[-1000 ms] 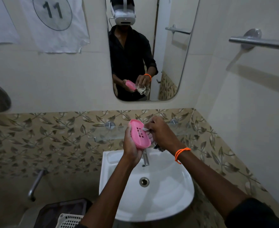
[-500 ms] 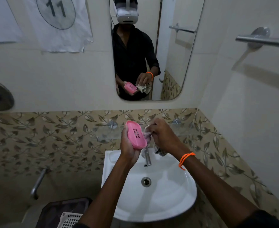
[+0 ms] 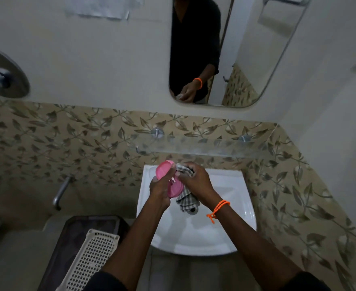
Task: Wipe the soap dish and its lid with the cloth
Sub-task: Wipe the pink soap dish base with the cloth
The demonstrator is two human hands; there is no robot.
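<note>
A pink oval soap dish point(image 3: 166, 175) with small drain holes is held on edge over the white basin point(image 3: 231, 206). My left hand point(image 3: 159, 191) grips it from the left side. My right hand point(image 3: 194, 179) holds a bunched grey checked cloth point(image 3: 186, 201) against the dish's right side. The loose end of the cloth hangs down into the basin. No separate lid is visible.
A glass shelf point(image 3: 196, 147) runs along the wall just above the basin. A mirror point(image 3: 236, 59) hangs higher up. At lower left stand a white perforated basket point(image 3: 91, 261) and a dark bin point(image 3: 78, 232). A metal pipe point(image 3: 60, 193) juts from the left wall.
The view has tilted downward, so the hands now sit lower over the basin. The cloth has shifted to the dish's right side and hangs lower.
</note>
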